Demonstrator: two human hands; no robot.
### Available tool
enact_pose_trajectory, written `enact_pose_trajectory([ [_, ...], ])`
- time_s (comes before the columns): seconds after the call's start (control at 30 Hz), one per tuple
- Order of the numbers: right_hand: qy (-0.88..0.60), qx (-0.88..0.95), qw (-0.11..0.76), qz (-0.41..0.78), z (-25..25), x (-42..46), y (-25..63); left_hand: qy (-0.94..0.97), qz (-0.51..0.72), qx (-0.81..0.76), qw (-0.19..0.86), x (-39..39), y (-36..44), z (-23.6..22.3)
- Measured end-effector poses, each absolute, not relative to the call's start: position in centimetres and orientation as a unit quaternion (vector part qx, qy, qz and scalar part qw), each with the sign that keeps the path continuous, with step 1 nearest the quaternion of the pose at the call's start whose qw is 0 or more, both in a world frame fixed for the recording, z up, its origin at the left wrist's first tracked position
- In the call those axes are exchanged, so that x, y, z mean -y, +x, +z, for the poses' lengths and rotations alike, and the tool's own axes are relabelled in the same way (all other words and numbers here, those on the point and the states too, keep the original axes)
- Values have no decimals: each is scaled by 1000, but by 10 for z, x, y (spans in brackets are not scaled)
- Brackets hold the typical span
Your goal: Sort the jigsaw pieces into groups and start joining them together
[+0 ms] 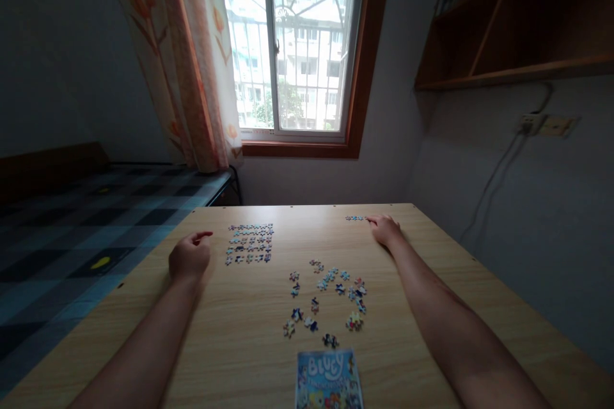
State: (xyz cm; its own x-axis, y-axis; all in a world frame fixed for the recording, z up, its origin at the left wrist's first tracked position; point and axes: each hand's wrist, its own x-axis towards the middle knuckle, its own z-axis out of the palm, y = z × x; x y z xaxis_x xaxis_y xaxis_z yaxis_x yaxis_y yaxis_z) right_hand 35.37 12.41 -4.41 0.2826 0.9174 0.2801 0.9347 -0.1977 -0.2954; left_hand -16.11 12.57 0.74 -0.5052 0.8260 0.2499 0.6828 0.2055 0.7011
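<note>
My right hand (385,229) reaches to the far right of the table, its fingertips on a jigsaw puzzle piece at the end of a short row of pieces (355,218). Its other fingers are curled in. My left hand (190,254) rests at the left side of the table, loosely closed with the index finger jutting forward; no piece shows in it. Just right of it, puzzle pieces (250,243) lie in several neat rows. Loose pieces (332,276) are scattered across the middle, between my forearms. Some overlap in a small cluster (355,321).
A blue picture sheet (329,380) marked "Bluey" lies at the near edge of view. The wooden table (230,345) reaches toward the window wall. A bed (119,204) with a checked cover stands left; wall shelves (508,25) and a socket with cable (531,123) are right.
</note>
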Motion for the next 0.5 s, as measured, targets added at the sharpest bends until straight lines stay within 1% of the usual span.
enact_pose_trajectory([
  [0.5,-769,601,213,-34,-43,-121,352,485,406,-770,79,-131,-164,1],
])
